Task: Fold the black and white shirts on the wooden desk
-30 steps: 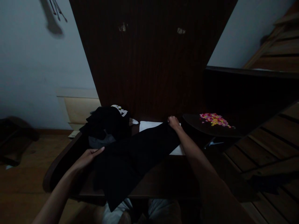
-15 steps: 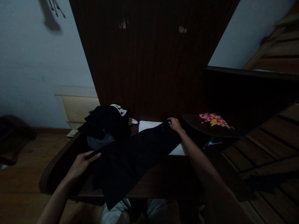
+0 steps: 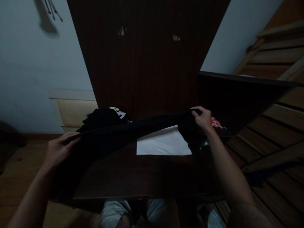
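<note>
A black garment [image 3: 133, 127] is stretched between my hands above a dark wooden table [image 3: 123, 180]; its exact kind is too dark to tell. My left hand [image 3: 59, 148] pinches one end at the left of the table. At the right, my right hand [image 3: 203, 119] grips the other end between thumb and fingers. Below the cloth a flat white piece [image 3: 163, 144], perhaps folded fabric, lies on the table with its upper part covered. Behind the stretched garment sits a heap of black clothes [image 3: 102, 118] with a white print on top.
Small pink and yellow flowers [image 3: 217, 123] show beyond my right hand. A tall dark wooden panel [image 3: 147, 63] rises at the back. Wooden slats [image 3: 273, 136] stand at the right. My knees [image 3: 116, 212] are below the table's front edge.
Both hands have moved apart and the right one has risen. The garment went from hanging slack across the table to being pulled taut and lifted, uncovering more of the white piece.
</note>
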Tool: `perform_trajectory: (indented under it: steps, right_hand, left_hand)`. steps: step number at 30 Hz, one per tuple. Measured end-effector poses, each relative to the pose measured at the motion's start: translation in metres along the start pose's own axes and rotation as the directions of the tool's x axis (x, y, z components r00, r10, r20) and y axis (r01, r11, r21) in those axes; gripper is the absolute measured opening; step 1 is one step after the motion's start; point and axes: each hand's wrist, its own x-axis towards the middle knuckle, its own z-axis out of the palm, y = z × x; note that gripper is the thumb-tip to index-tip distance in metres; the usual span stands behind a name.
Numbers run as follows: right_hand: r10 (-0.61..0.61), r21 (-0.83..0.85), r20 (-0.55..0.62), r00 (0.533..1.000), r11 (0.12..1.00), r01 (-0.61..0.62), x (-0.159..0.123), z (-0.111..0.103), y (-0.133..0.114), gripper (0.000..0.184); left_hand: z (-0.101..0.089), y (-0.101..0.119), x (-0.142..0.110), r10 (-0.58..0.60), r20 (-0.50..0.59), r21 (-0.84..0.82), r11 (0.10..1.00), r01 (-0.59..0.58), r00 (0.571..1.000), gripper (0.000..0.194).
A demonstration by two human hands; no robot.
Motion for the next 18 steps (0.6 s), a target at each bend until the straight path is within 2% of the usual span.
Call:
perform_trajectory:
  steps: [2, 9, 12, 15, 18]
  right_hand:
    - [0.008, 0.01, -0.005, 1.0, 1.0, -0.008, -0.002, -0.009, -0.001, 0.016]
    - [0.082, 0.065, 0.054, 0.995, 0.994, -0.086, -0.009, -0.043, -0.006, 0.016]
    - [0.101, 0.109, 0.122, 0.987, 0.988, -0.114, -0.016, -0.063, -0.018, 0.02]
    - [0.132, 0.158, 0.207, 0.969, 0.973, -0.167, -0.025, -0.082, -0.033, 0.028]
    - [0.207, 0.212, 0.281, 0.937, 0.939, -0.271, -0.033, -0.096, -0.043, 0.036]
  left_hand:
    - [0.001, 0.005, 0.002, -0.016, 0.023, -0.021, 1.0, 0.016, 1.0, 0.049]
    - [0.0, 0.028, -0.003, -0.054, -0.006, -0.213, 0.976, 0.052, 0.999, 0.041]
    - [-0.004, 0.034, -0.007, -0.151, -0.05, -0.346, 0.93, 0.124, 0.987, 0.043]
    - [-0.01, 0.041, -0.011, -0.285, -0.094, -0.45, 0.867, 0.215, 0.954, 0.045]
    - [-0.017, 0.047, -0.012, -0.346, -0.141, -0.521, 0.823, 0.228, 0.928, 0.04]
